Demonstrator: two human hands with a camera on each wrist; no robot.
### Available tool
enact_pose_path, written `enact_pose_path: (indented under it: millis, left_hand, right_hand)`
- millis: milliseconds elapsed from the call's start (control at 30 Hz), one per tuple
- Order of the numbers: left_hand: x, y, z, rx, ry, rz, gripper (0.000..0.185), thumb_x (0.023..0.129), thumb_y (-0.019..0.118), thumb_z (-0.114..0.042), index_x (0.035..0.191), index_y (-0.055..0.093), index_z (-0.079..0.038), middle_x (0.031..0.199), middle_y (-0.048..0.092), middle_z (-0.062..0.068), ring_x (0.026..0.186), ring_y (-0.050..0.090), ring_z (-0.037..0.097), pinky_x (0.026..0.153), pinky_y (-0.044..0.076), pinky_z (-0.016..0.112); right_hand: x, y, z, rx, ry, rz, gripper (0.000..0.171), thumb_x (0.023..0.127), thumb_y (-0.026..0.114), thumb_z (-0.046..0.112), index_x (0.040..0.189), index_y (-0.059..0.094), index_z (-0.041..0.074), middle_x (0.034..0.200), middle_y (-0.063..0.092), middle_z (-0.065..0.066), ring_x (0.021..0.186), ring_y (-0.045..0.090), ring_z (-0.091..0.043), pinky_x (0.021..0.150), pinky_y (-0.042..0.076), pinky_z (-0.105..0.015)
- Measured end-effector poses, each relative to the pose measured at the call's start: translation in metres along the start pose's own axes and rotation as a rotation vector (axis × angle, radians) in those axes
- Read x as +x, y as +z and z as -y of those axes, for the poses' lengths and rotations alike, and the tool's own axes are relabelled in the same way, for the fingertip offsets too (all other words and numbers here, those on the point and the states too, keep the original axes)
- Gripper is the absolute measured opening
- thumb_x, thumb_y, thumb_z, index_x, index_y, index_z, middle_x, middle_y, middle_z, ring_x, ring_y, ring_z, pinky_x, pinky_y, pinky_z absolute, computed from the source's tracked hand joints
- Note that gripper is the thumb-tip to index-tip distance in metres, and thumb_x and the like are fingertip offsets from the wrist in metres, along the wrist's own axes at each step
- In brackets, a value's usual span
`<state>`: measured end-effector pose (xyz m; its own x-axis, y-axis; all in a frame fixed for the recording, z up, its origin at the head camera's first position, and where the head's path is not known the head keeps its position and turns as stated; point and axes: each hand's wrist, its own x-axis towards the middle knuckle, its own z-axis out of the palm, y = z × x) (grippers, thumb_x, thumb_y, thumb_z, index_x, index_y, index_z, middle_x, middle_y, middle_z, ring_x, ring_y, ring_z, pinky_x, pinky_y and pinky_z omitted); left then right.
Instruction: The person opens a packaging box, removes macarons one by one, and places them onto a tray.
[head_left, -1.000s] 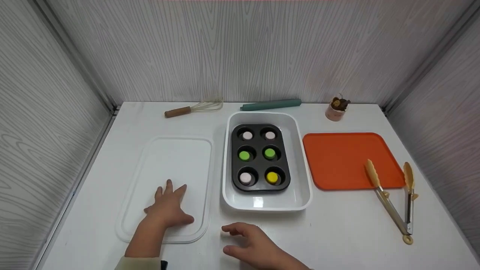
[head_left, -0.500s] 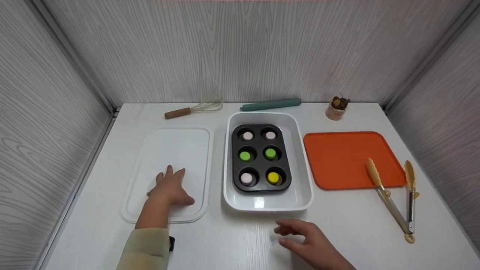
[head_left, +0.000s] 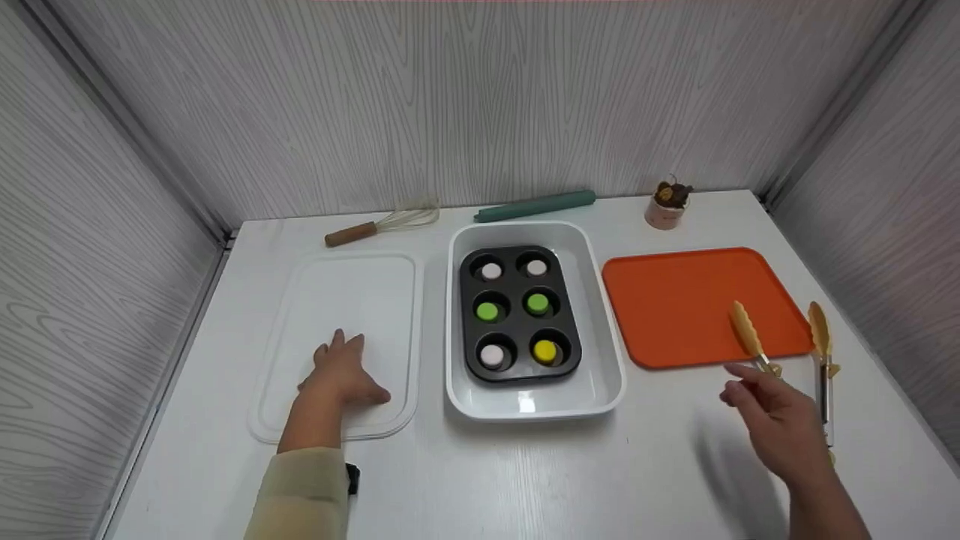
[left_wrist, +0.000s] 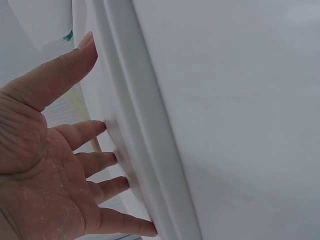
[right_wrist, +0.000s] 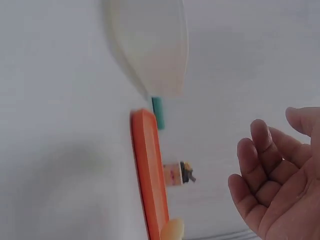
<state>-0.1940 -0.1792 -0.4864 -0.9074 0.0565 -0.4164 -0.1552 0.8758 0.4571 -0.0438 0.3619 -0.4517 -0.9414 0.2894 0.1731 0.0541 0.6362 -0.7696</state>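
My left hand (head_left: 341,373) lies flat, fingers straight, on the near end of a flat white lid (head_left: 337,300). In the left wrist view the fingertips (left_wrist: 112,159) press against the lid's raised rim (left_wrist: 145,150). My right hand (head_left: 772,416) hovers, blurred, over the table at the right, fingers loosely bent and holding nothing (right_wrist: 270,175). It is right beside the yellow-tipped metal tongs (head_left: 750,339), which lie partly on the orange tray (head_left: 690,300).
A white dish (head_left: 525,401) in the middle holds a dark muffin pan (head_left: 517,311) with pale, green and yellow pieces in its cups. At the back lie a whisk (head_left: 379,223), a teal rolling pin (head_left: 534,206) and a small cup (head_left: 664,208). Panel walls enclose three sides.
My right hand has swept from in front of the dish rightward to the tongs. The left hand, still flat on the lid, has slid it away from the table's front edge.
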Motion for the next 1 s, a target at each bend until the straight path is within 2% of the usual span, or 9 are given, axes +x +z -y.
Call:
enact_pose_path:
  millis: [133,200,267,367,400,533,667,833,1000]
  left_hand:
    - [0.003,-0.003,-0.002,0.005,-0.006,-0.003,0.119,0.075,0.094,-0.029,0.165,0.024,0.004,0.171,0.001,0.033,0.155,0.0,0.057,0.099,0.017,0.093]
    - [0.005,-0.005,-0.003,0.004,-0.007,-0.008,0.121,0.074,0.094,-0.029,0.165,0.022,0.005,0.171,0.001,0.033,0.155,0.0,0.056,0.1,0.016,0.092]
    - [0.006,-0.005,-0.005,-0.003,-0.002,-0.024,0.121,0.076,0.093,-0.031,0.166,0.02,0.005,0.171,0.001,0.034,0.156,0.0,0.056,0.103,0.016,0.09]
    - [0.003,-0.001,-0.01,-0.053,0.044,-0.078,0.118,0.081,0.09,-0.036,0.166,0.019,0.003,0.17,0.002,0.036,0.156,0.001,0.056,0.11,0.015,0.085]
    - [0.001,0.002,-0.013,-0.092,0.073,-0.1,0.116,0.083,0.089,-0.038,0.167,0.019,0.001,0.17,0.005,0.035,0.156,0.003,0.054,0.113,0.016,0.082]
    - [-0.012,0.016,-0.039,-0.345,0.219,-0.159,0.108,0.087,0.088,-0.038,0.169,0.023,-0.012,0.173,0.021,0.021,0.158,0.02,0.045,0.12,0.025,0.067]
    - [-0.03,0.033,-0.067,-0.542,0.32,-0.138,0.103,0.085,0.092,-0.033,0.167,0.031,-0.025,0.167,0.039,0.01,0.146,0.045,0.036,0.11,0.045,0.059]
    - [-0.043,0.053,-0.081,-0.546,0.387,-0.069,0.102,0.081,0.095,-0.029,0.165,0.037,-0.023,0.151,0.051,0.011,0.12,0.059,0.029,0.088,0.055,0.048]
    - [-0.043,0.063,-0.075,-0.499,0.399,-0.081,0.103,0.078,0.095,-0.029,0.165,0.039,-0.02,0.14,0.054,0.014,0.109,0.061,0.025,0.082,0.053,0.044]
  right_hand:
    - [0.007,-0.02,-0.018,-0.165,0.04,-0.086,0.036,0.106,0.067,0.02,0.136,0.069,0.001,0.104,0.075,-0.017,0.085,0.064,-0.007,0.063,0.049,-0.014]
    - [0.008,-0.027,-0.026,-0.261,0.044,-0.099,0.042,0.104,0.07,0.023,0.137,0.067,-0.003,0.111,0.072,-0.024,0.094,0.066,-0.024,0.071,0.052,-0.026]
    - [0.012,-0.03,-0.034,-0.322,0.055,-0.101,0.051,0.101,0.072,0.023,0.14,0.061,-0.008,0.124,0.064,-0.034,0.11,0.06,-0.046,0.085,0.053,-0.046]
    - [0.02,-0.031,-0.05,-0.369,0.117,-0.08,0.07,0.097,0.075,0.025,0.149,0.046,-0.013,0.142,0.042,-0.045,0.129,0.04,-0.064,0.096,0.037,-0.073]
    - [0.022,-0.03,-0.055,-0.375,0.15,-0.069,0.078,0.096,0.076,0.028,0.152,0.041,-0.014,0.145,0.035,-0.047,0.133,0.034,-0.066,0.098,0.034,-0.076]
    - [0.033,-0.032,-0.076,-0.355,0.287,-0.023,0.105,0.094,0.079,0.042,0.159,0.019,-0.015,0.153,0.017,-0.051,0.141,0.019,-0.07,0.104,0.028,-0.08]
    - [0.048,-0.039,-0.085,-0.331,0.372,0.004,0.123,0.092,0.078,0.054,0.159,0.005,-0.018,0.154,0.013,-0.052,0.143,0.016,-0.07,0.11,0.025,-0.079]
    - [0.063,-0.041,-0.09,-0.317,0.471,0.038,0.14,0.085,0.08,0.066,0.158,-0.003,-0.019,0.154,0.012,-0.052,0.143,0.019,-0.067,0.111,0.029,-0.075]
    - [0.072,-0.033,-0.094,-0.297,0.531,0.048,0.145,0.081,0.082,0.068,0.159,-0.006,-0.018,0.156,0.01,-0.051,0.145,0.018,-0.066,0.114,0.028,-0.073]
